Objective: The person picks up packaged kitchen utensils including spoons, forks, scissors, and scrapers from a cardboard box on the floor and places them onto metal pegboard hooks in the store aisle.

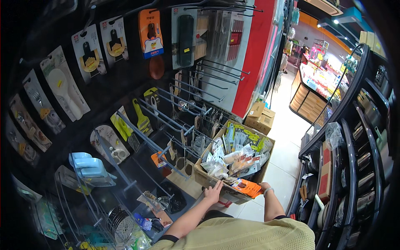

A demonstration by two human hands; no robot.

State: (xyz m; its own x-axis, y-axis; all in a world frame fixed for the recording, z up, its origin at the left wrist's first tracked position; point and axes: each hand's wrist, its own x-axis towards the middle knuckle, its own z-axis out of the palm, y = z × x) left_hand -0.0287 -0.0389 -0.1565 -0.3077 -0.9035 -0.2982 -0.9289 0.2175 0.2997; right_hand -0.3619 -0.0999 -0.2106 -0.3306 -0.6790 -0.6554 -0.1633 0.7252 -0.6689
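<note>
Cardboard box (204,176): one, open, in front of you, filled with packaged utensils. Your left hand (213,192): at the box's near rim; you cannot tell whether it grasps. Your right hand (266,187): at the box's near right corner, beside orange packages (250,188) inside; grip likewise unclear. Left of the box: metal hooks (189,130). Behind it: brown carton (260,116). Right of it: black shelving (351,166) with cookware.

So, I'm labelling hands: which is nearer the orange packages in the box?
Right: the right hand is at the right end of the orange packages; the left hand is farther left, at the box.
</note>
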